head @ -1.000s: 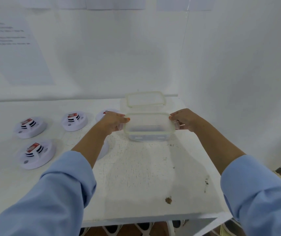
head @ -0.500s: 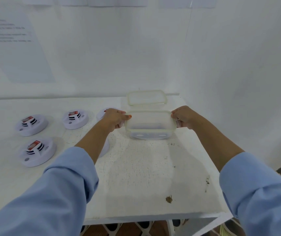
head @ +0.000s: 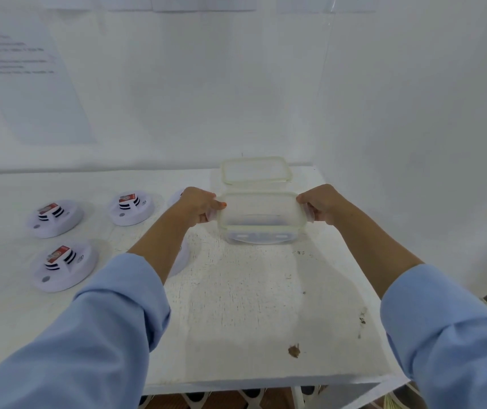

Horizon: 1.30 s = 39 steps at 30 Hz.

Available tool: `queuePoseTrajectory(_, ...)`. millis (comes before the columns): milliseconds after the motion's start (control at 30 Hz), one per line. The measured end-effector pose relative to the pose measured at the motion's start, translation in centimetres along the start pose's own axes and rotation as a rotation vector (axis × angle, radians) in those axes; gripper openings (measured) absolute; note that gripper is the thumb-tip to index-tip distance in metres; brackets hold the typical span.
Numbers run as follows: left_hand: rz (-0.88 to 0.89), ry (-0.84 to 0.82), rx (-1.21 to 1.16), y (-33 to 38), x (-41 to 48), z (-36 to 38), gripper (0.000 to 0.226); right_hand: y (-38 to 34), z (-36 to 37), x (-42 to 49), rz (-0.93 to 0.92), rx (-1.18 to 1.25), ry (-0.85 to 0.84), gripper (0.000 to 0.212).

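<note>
Head view shows you the clear plastic container [head: 261,216] standing open near the far right corner of the table [head: 236,305], with its lid [head: 255,170] lying flat just behind it. Your left hand [head: 198,206] and right hand [head: 322,203] each curl round one end of the rim, fingers over the side latch flaps. It looks empty, so expect it to be light, stiff, thin-walled and smooth. Grip evenly at the rim ends, without squeezing. Smoke detectors [head: 131,206] sit to the left.

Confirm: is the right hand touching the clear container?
Touching. Head view shows the right hand gripping the clear container at its right rim, fingers curled round the edge, no gap.
</note>
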<state>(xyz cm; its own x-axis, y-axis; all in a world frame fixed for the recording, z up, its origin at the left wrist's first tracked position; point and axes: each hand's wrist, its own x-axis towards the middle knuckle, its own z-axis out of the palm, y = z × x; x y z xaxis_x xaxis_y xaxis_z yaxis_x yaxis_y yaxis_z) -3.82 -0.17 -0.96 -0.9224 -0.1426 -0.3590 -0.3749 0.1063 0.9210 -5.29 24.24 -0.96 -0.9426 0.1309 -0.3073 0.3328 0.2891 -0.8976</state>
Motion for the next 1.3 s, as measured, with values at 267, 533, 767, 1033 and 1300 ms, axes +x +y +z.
queuePoseTrajectory(267,0.01,0.081,0.251,0.0,0.2,-0.1,0.033,-0.2,-0.8,0.2,-0.019,-0.289,0.118,0.036)
queuePoseTrajectory(533,0.07,0.118,0.33,0.3,-0.5,0.8,0.027,0.0,0.8,-0.5,-0.139,-0.497,0.208,0.04)
queuePoseTrajectory(767,-0.01,0.066,0.246,0.7,-1.3,1.2,0.033,-0.1,0.9,-1.4,-0.099,-0.235,0.112,0.05)
queuePoseTrajectory(1033,0.087,0.092,0.471,0.5,-1.5,1.3,0.024,-0.2,0.7,-1.1,-0.131,-0.292,0.005,0.055)
queuePoseTrajectory(1300,0.588,-0.277,0.984,-1.0,-2.8,2.6,0.097,-2.3,3.3,-1.1,-0.48,-0.74,-0.143,0.044)
